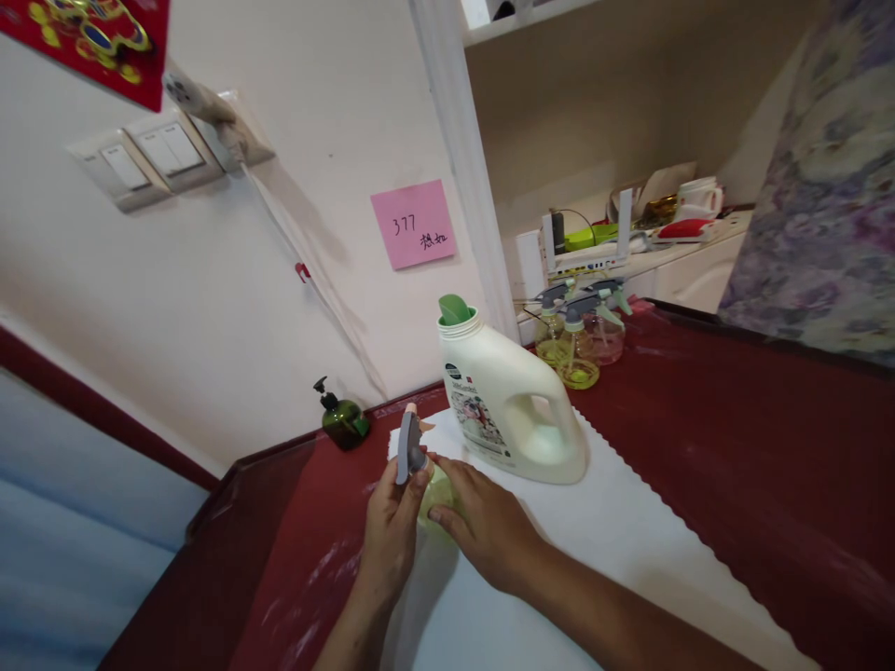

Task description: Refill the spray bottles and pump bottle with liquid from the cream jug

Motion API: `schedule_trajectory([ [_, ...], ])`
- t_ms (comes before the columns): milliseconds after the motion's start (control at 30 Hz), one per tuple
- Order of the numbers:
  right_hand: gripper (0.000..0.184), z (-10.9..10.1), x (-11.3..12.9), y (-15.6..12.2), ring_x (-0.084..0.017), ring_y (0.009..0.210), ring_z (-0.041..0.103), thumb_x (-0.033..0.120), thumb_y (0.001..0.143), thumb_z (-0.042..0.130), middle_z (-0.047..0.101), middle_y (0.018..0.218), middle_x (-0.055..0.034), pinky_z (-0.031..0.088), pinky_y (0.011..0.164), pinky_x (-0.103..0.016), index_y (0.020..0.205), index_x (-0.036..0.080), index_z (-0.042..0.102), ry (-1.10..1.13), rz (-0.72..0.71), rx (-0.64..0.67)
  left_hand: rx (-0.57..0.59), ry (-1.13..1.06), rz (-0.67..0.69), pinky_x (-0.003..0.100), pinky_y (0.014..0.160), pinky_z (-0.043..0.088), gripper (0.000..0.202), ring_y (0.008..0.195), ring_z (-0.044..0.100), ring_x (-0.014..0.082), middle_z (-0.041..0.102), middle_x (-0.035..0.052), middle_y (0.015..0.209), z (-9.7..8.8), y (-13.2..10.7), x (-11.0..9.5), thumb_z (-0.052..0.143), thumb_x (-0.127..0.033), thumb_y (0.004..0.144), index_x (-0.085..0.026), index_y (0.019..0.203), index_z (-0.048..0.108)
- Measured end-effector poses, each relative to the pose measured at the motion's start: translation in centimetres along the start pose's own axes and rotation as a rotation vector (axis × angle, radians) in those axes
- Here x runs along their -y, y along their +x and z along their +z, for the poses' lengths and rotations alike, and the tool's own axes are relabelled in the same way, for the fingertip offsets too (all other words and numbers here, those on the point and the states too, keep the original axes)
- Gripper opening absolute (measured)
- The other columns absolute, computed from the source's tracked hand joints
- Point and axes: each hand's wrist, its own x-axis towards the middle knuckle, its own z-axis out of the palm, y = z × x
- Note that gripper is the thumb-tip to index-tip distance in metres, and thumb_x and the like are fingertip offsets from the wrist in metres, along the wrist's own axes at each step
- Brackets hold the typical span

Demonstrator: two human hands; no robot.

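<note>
Between my two hands is a small spray bottle (pixel 437 503) with a yellowish-green clear body and a grey trigger head. My left hand (pixel 395 513) is closed on the neck and grey head. Wrapped around the body from the other side is my right hand (pixel 482 517), its fingers partly covering the bottle. Just behind stands a large cream detergent jug (pixel 500 401), upright and uncapped, with a green spout showing in its mouth. The jug rests on a white cloth (pixel 629 550) with a scalloped edge.
Several filled spray bottles (pixel 579 359) stand at the back right, near a white router (pixel 587 256). A green pump bottle (pixel 345 424) is against the wall on the left. A floral curtain (pixel 818 186) hangs at the right. The red tabletop (pixel 706 401) surrounds the cloth.
</note>
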Motion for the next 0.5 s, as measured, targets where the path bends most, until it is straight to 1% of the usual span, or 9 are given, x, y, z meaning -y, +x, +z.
schedule_trajectory([
  [133, 0.059, -0.1, 0.3, -0.1, -0.027, 0.136, 0.052, 0.028, 0.095, 0.056, 0.056, 0.15, -0.0087, 0.042, 0.112, -0.045, 0.152, 0.022, 0.042, -0.004, 0.012, -0.003, 0.01, 0.187, 0.061, 0.034, 0.09, 0.048, 0.042, 0.108, 0.066, 0.0282, 0.075, 0.0078, 0.118, -0.1, 0.0, -0.8, 0.066, -0.05, 0.09, -0.021, 0.12, 0.07],
  [200, 0.059, -0.2, 0.4, -0.1, -0.027, 0.137, 0.052, 0.027, 0.095, 0.055, 0.055, 0.15, -0.0091, 0.042, 0.113, -0.045, 0.152, 0.021, 0.042, -0.01, 0.019, -0.004, 0.032, 0.224, 0.081, 0.033, 0.088, 0.047, 0.039, 0.103, 0.066, 0.0271, 0.075, 0.0079, 0.115, -0.2, 0.2, -1.0, 0.065, -0.05, 0.092, -0.02, 0.117, 0.069],
  [267, 0.059, -0.1, 0.3, -0.1, -0.026, 0.138, 0.051, 0.029, 0.096, 0.055, 0.054, 0.152, -0.0089, 0.042, 0.114, -0.045, 0.153, 0.02, 0.042, -0.017, 0.02, -0.001, 0.057, 0.237, 0.097, 0.033, 0.089, 0.047, 0.037, 0.102, 0.066, 0.0266, 0.075, 0.0082, 0.116, -0.3, 0.3, -1.1, 0.063, -0.049, 0.092, -0.02, 0.115, 0.069],
  [333, 0.06, 0.3, 0.0, -0.2, -0.026, 0.142, 0.047, 0.031, 0.097, 0.053, 0.051, 0.155, -0.0092, 0.04, 0.116, -0.045, 0.154, 0.02, 0.04, -0.028, 0.015, 0.005, 0.084, 0.232, 0.106, 0.034, 0.091, 0.046, 0.037, 0.106, 0.065, 0.0272, 0.074, 0.0087, 0.118, -0.3, 0.4, -1.2, 0.062, -0.048, 0.093, -0.02, 0.115, 0.068],
  [400, 0.065, 0.6, -0.5, -0.5, -0.027, 0.149, 0.038, 0.036, 0.098, 0.052, 0.041, 0.162, -0.0125, 0.035, 0.121, -0.048, 0.157, 0.016, 0.033, -0.048, 0.019, 0.006, 0.099, 0.221, 0.107, 0.035, 0.093, 0.046, 0.038, 0.111, 0.064, 0.0281, 0.074, 0.0091, 0.119, -0.3, 0.4, -1.1, 0.061, -0.048, 0.094, -0.02, 0.119, 0.066],
  [433, 0.067, 0.7, -0.7, -0.6, -0.027, 0.151, 0.034, 0.038, 0.099, 0.05, 0.036, 0.164, -0.0146, 0.032, 0.123, -0.049, 0.158, 0.013, 0.03, -0.059, 0.008, -0.029, 0.102, 0.215, 0.106, 0.035, 0.093, 0.046, 0.039, 0.112, 0.064, 0.0283, 0.074, 0.0093, 0.119, -0.3, 0.3, -1.0, 0.061, -0.048, 0.094, -0.019, 0.121, 0.065],
  [467, 0.068, 0.7, -0.8, -0.7, -0.028, 0.152, 0.032, 0.04, 0.1, 0.049, 0.034, 0.165, -0.0164, 0.03, 0.124, -0.05, 0.158, 0.012, 0.028, -0.073, -0.022, -0.098, 0.101, 0.209, 0.108, 0.035, 0.094, 0.047, 0.04, 0.113, 0.063, 0.0284, 0.074, 0.0094, 0.118, -0.3, 0.3, -0.8, 0.06, -0.048, 0.094, -0.019, 0.122, 0.064],
  [500, 0.065, 0.5, -0.8, -0.7, -0.027, 0.152, 0.032, 0.04, 0.101, 0.047, 0.035, 0.164, -0.0171, 0.03, 0.124, -0.05, 0.157, 0.012, 0.029, -0.092, -0.08, -0.192, 0.098, 0.201, 0.11, 0.035, 0.093, 0.047, 0.04, 0.113, 0.063, 0.0282, 0.073, 0.0093, 0.117, -0.3, 0.2, -0.6, 0.06, -0.048, 0.095, -0.019, 0.123, 0.063],
])
